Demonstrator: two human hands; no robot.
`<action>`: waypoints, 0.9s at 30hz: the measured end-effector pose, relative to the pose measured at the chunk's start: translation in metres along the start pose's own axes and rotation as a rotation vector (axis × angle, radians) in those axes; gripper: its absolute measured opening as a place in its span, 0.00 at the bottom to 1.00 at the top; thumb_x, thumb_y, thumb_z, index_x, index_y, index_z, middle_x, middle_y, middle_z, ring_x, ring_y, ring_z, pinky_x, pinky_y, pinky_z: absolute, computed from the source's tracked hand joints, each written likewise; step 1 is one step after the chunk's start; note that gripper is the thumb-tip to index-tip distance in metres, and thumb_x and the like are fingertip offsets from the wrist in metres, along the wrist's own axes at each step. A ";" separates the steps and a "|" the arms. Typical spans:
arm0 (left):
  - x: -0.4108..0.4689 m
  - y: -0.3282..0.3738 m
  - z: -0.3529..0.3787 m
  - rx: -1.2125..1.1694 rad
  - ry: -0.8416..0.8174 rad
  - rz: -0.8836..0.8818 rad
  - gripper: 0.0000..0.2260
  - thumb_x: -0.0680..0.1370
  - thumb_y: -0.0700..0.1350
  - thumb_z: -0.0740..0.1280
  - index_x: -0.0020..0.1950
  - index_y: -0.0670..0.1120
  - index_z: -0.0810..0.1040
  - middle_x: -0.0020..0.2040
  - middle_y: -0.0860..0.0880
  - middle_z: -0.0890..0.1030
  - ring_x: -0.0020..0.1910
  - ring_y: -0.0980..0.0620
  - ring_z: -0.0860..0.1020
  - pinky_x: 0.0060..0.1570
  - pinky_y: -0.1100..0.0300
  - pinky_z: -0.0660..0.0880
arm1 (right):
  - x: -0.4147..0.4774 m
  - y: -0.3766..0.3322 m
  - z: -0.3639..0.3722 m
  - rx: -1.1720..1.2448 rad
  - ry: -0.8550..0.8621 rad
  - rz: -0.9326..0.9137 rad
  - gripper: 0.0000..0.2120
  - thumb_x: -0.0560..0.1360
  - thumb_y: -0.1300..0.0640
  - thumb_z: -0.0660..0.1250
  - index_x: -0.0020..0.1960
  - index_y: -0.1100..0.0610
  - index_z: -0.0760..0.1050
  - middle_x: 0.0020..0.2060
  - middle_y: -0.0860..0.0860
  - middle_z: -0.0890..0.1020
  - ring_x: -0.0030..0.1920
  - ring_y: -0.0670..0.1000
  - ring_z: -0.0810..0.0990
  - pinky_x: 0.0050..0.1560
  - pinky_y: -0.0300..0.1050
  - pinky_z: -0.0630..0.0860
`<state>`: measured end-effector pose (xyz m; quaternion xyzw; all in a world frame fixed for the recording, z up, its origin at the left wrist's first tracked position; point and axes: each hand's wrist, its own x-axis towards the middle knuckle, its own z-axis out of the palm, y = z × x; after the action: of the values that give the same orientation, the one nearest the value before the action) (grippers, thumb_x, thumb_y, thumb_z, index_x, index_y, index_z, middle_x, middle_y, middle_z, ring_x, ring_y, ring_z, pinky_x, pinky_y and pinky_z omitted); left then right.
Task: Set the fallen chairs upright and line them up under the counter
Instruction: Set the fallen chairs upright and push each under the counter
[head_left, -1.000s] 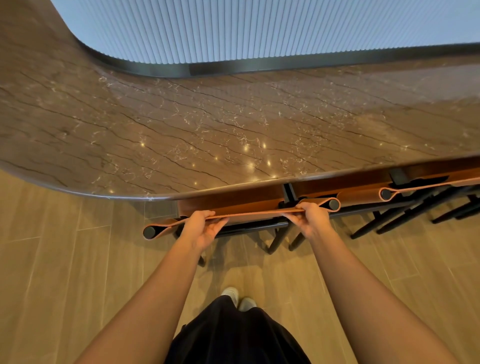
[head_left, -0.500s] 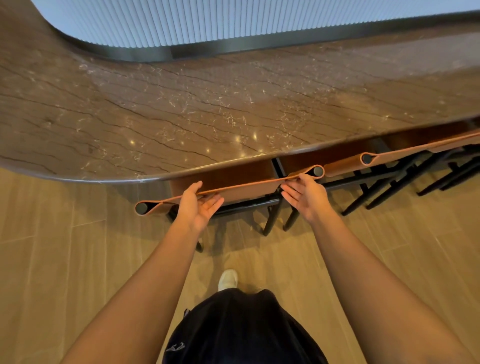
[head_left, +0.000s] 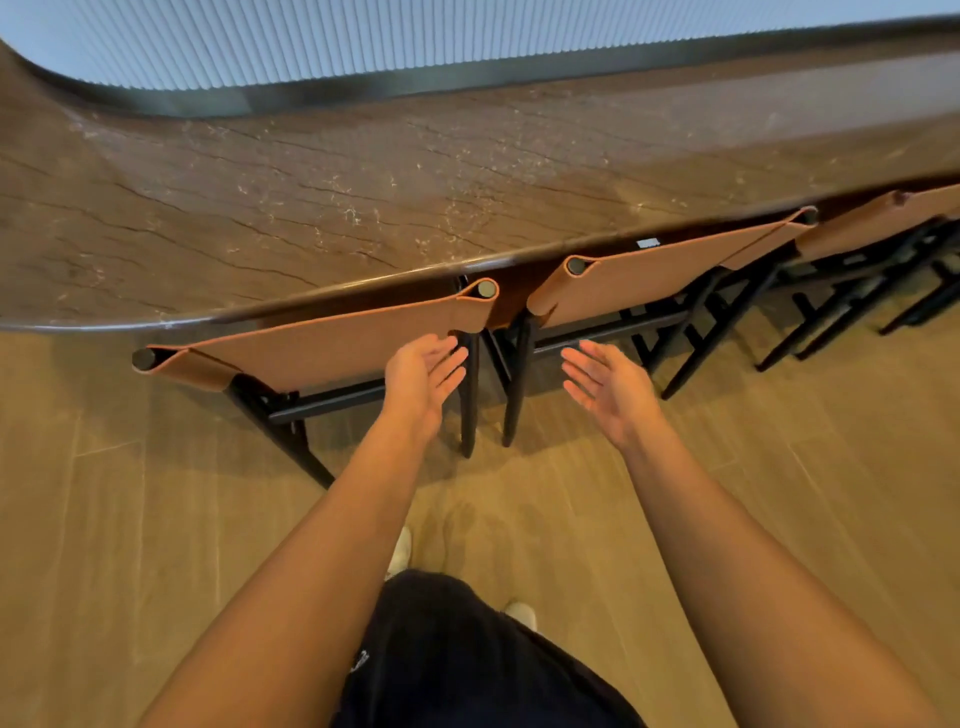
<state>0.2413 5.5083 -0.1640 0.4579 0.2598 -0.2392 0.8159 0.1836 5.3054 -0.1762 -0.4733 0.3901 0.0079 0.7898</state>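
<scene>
Three chairs with tan leather backs and black frames stand upright in a row, tucked under the brown marble counter (head_left: 363, 197). The left chair (head_left: 322, 343) is nearest me, the middle chair (head_left: 670, 270) is to its right, and a third chair (head_left: 883, 221) shows at the far right. My left hand (head_left: 423, 379) hovers open in front of the left chair's right leg, touching nothing. My right hand (head_left: 608, 387) is open too, palm turned inward, below the middle chair's back. Neither hand holds a chair.
The counter's curved front edge (head_left: 311, 306) overhangs the chair backs. A ribbed pale wall (head_left: 415, 41) rises behind the counter. Wood-look floor tiles (head_left: 130, 545) spread all around me. My white shoes (head_left: 400, 551) and dark shorts show below.
Both hands have let go of the left chair's back and pulled away, fingers spread. I have stepped back, so more of the chairs' backs and legs now shows.
</scene>
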 end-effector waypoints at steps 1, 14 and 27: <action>-0.005 -0.011 0.011 0.018 -0.019 -0.011 0.18 0.80 0.39 0.58 0.70 0.41 0.66 0.58 0.44 0.78 0.59 0.46 0.77 0.61 0.52 0.72 | -0.004 -0.006 -0.018 0.002 0.001 -0.011 0.16 0.82 0.54 0.57 0.66 0.60 0.71 0.59 0.56 0.80 0.62 0.54 0.77 0.56 0.47 0.73; -0.008 -0.085 0.134 0.247 -0.065 -0.135 0.15 0.80 0.44 0.59 0.65 0.42 0.74 0.60 0.46 0.79 0.65 0.47 0.74 0.71 0.46 0.59 | 0.006 -0.068 -0.150 0.121 0.138 -0.113 0.11 0.80 0.57 0.62 0.60 0.58 0.77 0.50 0.54 0.85 0.54 0.51 0.82 0.53 0.47 0.77; 0.086 -0.081 0.254 0.131 -0.003 -0.280 0.27 0.78 0.46 0.65 0.75 0.46 0.59 0.73 0.41 0.66 0.72 0.42 0.65 0.69 0.43 0.61 | 0.120 -0.145 -0.154 0.104 0.126 0.012 0.15 0.79 0.52 0.61 0.62 0.58 0.74 0.52 0.55 0.84 0.52 0.52 0.82 0.46 0.47 0.77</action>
<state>0.3073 5.2358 -0.1569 0.4691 0.3039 -0.3676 0.7433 0.2285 5.0660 -0.1818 -0.4287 0.4419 -0.0377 0.7871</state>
